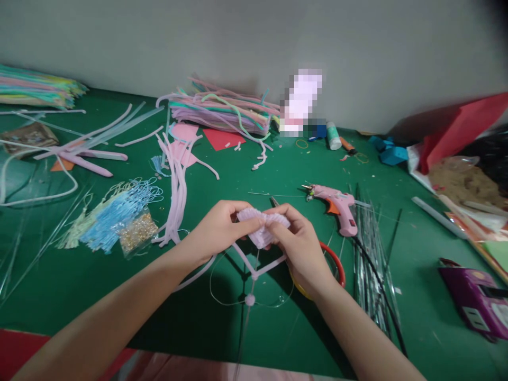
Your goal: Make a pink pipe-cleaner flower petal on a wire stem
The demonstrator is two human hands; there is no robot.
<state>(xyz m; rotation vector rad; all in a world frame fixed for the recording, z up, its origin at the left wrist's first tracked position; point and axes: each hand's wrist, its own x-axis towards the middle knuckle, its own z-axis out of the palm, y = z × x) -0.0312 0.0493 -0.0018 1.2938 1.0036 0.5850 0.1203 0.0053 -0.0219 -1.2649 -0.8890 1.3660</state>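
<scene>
In the head view, the left hand [228, 227] and right hand [296, 241] each pinch one side of a ribbed lilac chenille piece [257, 225] between thumb and fingers, centred toward the green table's [238, 182] front edge, probably to steady both halves at their join. The pink glue gun [341, 201] lies right of centre, seemingly for easy reach, the scissors [337, 259] partly under the right hand, and the pipe-cleaner bundle [226, 111] along the back edge, likely leaving working room.
</scene>
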